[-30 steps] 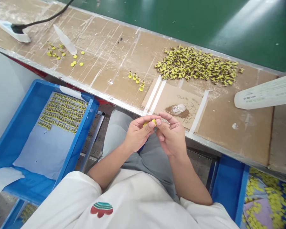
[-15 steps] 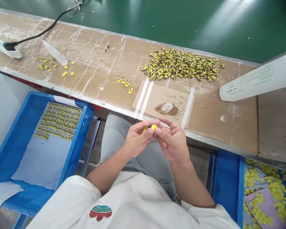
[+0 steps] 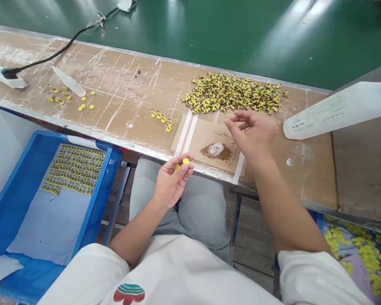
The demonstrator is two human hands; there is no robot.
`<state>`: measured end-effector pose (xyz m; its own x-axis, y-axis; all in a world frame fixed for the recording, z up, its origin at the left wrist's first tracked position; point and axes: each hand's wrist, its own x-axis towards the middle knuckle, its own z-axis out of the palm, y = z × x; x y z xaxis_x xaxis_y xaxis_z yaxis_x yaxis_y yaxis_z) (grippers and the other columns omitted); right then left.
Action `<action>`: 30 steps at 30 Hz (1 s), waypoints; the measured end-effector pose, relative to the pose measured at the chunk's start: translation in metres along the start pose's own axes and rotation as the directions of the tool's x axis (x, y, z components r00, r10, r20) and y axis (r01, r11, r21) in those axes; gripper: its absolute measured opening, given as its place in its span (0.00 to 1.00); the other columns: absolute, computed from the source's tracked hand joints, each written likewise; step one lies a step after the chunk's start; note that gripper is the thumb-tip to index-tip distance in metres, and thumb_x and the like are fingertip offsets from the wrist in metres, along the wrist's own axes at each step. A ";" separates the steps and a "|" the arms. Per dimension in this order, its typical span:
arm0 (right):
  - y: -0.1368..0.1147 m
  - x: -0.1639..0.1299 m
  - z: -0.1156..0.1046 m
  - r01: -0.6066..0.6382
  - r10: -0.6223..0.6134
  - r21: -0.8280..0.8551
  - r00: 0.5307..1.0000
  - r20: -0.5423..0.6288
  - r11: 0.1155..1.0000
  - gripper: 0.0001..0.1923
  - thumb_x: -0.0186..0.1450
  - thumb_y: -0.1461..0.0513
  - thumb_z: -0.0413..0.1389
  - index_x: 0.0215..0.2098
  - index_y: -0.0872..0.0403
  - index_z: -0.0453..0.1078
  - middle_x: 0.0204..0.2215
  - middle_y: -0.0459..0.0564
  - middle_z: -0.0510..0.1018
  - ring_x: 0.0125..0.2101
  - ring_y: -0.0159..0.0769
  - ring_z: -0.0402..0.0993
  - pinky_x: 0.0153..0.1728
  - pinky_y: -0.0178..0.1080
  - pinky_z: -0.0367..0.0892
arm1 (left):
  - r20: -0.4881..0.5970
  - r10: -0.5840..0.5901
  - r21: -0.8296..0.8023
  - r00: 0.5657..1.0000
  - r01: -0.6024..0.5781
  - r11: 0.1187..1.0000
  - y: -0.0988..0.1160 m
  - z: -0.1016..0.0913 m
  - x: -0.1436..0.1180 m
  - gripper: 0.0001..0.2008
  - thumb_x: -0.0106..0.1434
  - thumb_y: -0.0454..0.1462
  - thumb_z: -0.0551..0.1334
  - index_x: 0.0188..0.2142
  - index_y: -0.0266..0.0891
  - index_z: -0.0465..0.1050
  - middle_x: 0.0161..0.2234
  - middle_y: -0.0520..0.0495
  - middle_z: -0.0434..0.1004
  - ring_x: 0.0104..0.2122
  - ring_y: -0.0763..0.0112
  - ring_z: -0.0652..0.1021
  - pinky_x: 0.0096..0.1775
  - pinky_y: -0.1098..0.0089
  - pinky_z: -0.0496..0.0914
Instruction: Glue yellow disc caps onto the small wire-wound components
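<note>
Since the earlier frame, our R hand (image 3: 254, 133) has left our L hand (image 3: 173, 180) & is now above the cardboard pad (image 3: 205, 129), near the pile of yellow-and-dark pcs (image 3: 235, 93). Its thumb & fingers are close tog.; can't tell if they hold anything. Our L thumb & fingers are clamped on a yellow disc (image 3: 186, 161) by the bench edge, w/ a 2nd yellow pc (image 3: 177, 167) lower in the same hand. Risks, we'd guess: a loose L pinch drops the disc in our lap; a low R wrist smears the wet patch (image 3: 226, 153); a wide R swing knocks the white bottle (image 3: 317, 114).
</note>
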<state>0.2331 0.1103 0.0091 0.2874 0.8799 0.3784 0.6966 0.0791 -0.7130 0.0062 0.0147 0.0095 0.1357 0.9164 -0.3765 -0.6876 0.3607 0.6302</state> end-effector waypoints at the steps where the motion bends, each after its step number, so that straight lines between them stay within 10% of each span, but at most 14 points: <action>1: 0.016 0.017 0.010 0.023 -0.020 -0.066 0.999 0.048 0.998 0.12 0.60 0.56 0.65 0.41 0.50 0.77 0.36 0.48 0.83 0.30 0.39 0.79 0.40 0.45 0.74 | -0.024 -0.001 -0.003 1.000 0.001 1.000 0.000 0.000 0.001 0.13 0.55 0.34 0.73 0.41 0.41 0.82 0.42 0.48 0.83 0.35 0.81 0.81 0.42 0.81 0.75; 8: 0.057 0.065 0.055 0.131 -0.099 -0.188 0.980 0.170 0.973 0.10 0.62 0.57 0.61 0.41 0.51 0.78 0.39 0.51 0.83 0.34 0.41 0.76 0.46 0.45 0.70 | -0.093 -0.027 -0.031 0.995 0.025 0.999 -0.003 -0.002 0.008 0.13 0.53 0.34 0.74 0.39 0.40 0.83 0.40 0.48 0.84 0.39 0.77 0.83 0.45 0.79 0.77; 22: 0.060 0.066 0.027 -0.033 0.054 -0.062 0.928 0.368 0.998 0.11 0.55 0.62 0.66 0.38 0.53 0.80 0.27 0.47 0.81 0.25 0.32 0.72 0.34 0.41 0.70 | -0.136 -0.050 -0.032 0.989 0.046 0.998 -0.001 0.002 0.020 0.12 0.55 0.31 0.72 0.40 0.39 0.82 0.43 0.48 0.84 0.37 0.78 0.83 0.41 0.82 0.76; 30: 0.049 0.039 0.004 -0.322 0.230 0.435 0.940 0.252 0.841 0.11 0.53 0.59 0.72 0.31 0.53 0.77 0.26 0.48 0.81 0.25 0.32 0.77 0.23 0.35 0.70 | -0.134 -0.026 -0.026 0.991 0.023 0.999 0.003 0.008 0.031 0.10 0.60 0.31 0.69 0.42 0.36 0.81 0.43 0.47 0.83 0.41 0.78 0.83 0.49 0.80 0.74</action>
<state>0.2759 0.1497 -0.0132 0.2647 0.9633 0.0436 0.2074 -0.0128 -0.9782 0.0143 0.0457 0.0048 0.0568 0.8754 -0.4800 -0.7026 0.3766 0.6037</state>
